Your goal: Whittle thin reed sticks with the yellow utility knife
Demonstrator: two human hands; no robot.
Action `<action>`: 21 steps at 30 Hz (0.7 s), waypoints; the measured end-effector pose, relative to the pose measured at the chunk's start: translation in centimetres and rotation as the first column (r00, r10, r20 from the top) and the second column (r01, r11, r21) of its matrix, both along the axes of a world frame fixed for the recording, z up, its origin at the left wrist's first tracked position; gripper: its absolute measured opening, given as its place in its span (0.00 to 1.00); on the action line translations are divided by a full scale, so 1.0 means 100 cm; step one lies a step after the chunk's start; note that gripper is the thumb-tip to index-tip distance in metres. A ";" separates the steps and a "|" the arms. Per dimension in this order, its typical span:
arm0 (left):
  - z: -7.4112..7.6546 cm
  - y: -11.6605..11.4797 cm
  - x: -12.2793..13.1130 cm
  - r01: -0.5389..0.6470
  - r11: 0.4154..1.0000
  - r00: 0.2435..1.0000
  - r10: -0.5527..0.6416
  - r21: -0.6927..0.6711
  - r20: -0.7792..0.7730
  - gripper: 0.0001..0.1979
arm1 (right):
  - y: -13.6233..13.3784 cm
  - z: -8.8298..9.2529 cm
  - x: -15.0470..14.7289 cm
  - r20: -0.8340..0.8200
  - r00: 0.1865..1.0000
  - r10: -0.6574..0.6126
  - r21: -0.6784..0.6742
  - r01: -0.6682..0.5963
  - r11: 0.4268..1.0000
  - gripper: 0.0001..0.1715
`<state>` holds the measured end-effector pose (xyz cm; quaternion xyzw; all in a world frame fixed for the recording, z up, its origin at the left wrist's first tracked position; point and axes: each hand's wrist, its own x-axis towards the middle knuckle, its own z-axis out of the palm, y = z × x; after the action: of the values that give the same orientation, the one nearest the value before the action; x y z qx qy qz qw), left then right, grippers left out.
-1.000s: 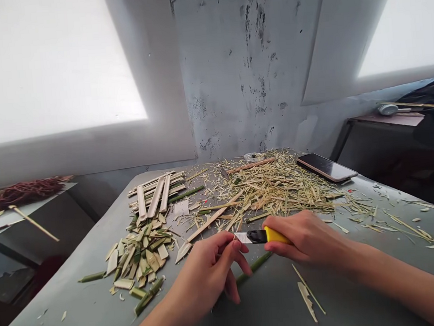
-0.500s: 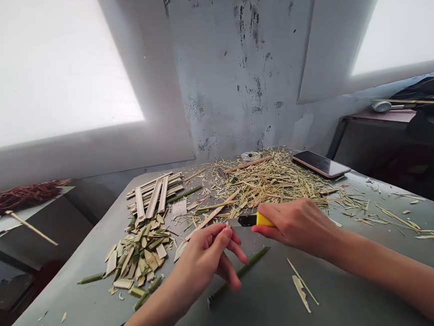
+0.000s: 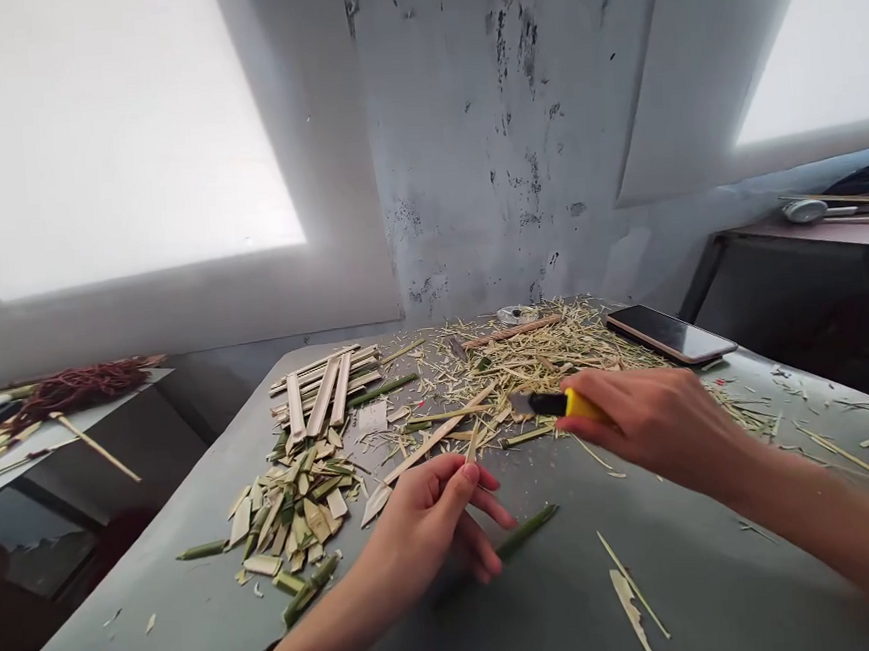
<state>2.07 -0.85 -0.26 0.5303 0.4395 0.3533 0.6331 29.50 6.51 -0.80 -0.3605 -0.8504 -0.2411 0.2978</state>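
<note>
My left hand (image 3: 449, 515) pinches a small pale bamboo sliver (image 3: 473, 445) between thumb and forefinger, its tip pointing up; the other fingers are loosely curled. Off to the right, my right hand (image 3: 630, 430) is closed around the yellow handle of a utility knife (image 3: 584, 409). Its blade points left, apart from the sliver, over the table. Below my left hand lies a green bamboo stick (image 3: 530, 531), partly hidden by the fingers. Two thin pale shavings (image 3: 629, 606) rest near the front of the grey table (image 3: 547, 612).
Flat bamboo strips (image 3: 324, 394) are stacked at the back left, with a heap of cut bamboo pieces (image 3: 305, 501) before them. Fine shavings (image 3: 528, 368) cover the back middle, around a hammer (image 3: 510, 332). A phone (image 3: 668, 334) lies at the back right.
My right hand has drawn the knife up and to the right, away from my left hand. The sliver in my left hand now shows upright. The view has shifted slightly left.
</note>
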 end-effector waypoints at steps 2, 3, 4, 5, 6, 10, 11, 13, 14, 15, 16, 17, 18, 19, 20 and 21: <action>-0.002 0.000 0.000 -0.011 1.000 1.000 0.011 0.014 -0.020 0.20 | -0.005 -0.004 -0.008 0.030 0.993 0.113 -0.083 -0.110 0.990 0.24; -0.002 -0.001 0.000 -0.010 1.000 1.000 0.010 0.012 -0.026 0.20 | -0.007 -0.006 -0.010 0.039 0.988 0.150 -0.117 -0.145 0.983 0.23; -0.002 -0.001 0.001 -0.008 1.000 0.999 0.008 0.006 -0.031 0.20 | -0.008 -0.007 -0.012 0.045 0.984 0.175 -0.142 -0.167 0.976 0.23; -0.002 -0.002 0.002 -0.006 1.000 0.999 0.006 -0.003 -0.034 0.21 | -0.008 -0.009 -0.012 0.048 0.980 0.192 -0.161 -0.182 0.970 0.23; -0.002 -0.003 0.003 -0.005 1.000 0.999 0.005 -0.012 -0.035 0.22 | -0.009 -0.010 -0.013 0.050 0.978 0.204 -0.176 -0.192 0.965 0.23; -0.003 -0.005 0.006 0.006 0.999 0.999 -0.008 -0.039 -0.038 0.24 | -0.008 -0.015 -0.016 0.057 0.969 0.239 -0.212 -0.222 0.952 0.25; -0.003 -0.006 0.007 0.011 0.999 0.999 -0.013 -0.036 -0.038 0.24 | -0.007 -0.015 -0.016 0.063 0.967 0.247 -0.219 -0.228 0.949 0.26; -0.002 -0.008 0.007 0.021 1.000 0.999 -0.021 -0.013 -0.032 0.23 | -0.007 -0.016 -0.018 0.080 0.962 0.261 -0.221 -0.238 0.946 0.26; -0.002 -0.010 0.008 0.028 1.000 0.999 -0.028 0.000 -0.021 0.22 | -0.008 -0.016 -0.019 0.089 0.960 0.265 -0.217 -0.241 0.946 0.27; 0.000 -0.011 0.008 0.037 0.999 0.999 -0.037 0.010 -0.004 0.22 | -0.009 -0.016 -0.020 0.097 0.958 0.269 -0.211 -0.244 0.947 0.27; 0.001 -0.012 0.008 0.048 0.999 0.999 -0.048 0.017 0.014 0.21 | -0.010 -0.016 -0.021 0.103 0.957 0.272 -0.204 -0.247 0.947 0.27; 0.003 -0.013 0.008 0.060 0.998 0.998 -0.060 0.022 0.034 0.21 | -0.010 -0.016 -0.023 0.109 0.955 0.274 -0.197 -0.249 0.948 0.27; 0.005 -0.014 0.008 0.072 0.997 0.996 -0.073 0.027 0.049 0.20 | -0.011 -0.015 -0.024 0.114 0.954 0.277 -0.187 -0.254 0.949 0.28; 0.008 -0.014 0.008 0.082 0.996 0.995 -0.084 0.032 0.062 0.20 | -0.010 -0.013 -0.025 0.120 0.951 0.285 -0.172 -0.263 0.949 0.28; 0.010 -0.014 0.008 0.086 0.996 0.993 -0.088 0.039 0.073 0.20 | -0.007 -0.009 -0.026 0.131 0.946 0.298 -0.152 -0.278 0.949 0.30; 0.013 -0.015 0.008 0.078 0.996 0.993 -0.082 0.048 0.086 0.20 | -0.002 -0.002 -0.025 0.138 0.944 0.300 -0.123 -0.284 0.951 0.31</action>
<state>2.87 -2.32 1.04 0.5456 0.3818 0.3603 0.6533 27.02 6.28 -1.01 -0.2252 -0.9262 -0.1779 0.2444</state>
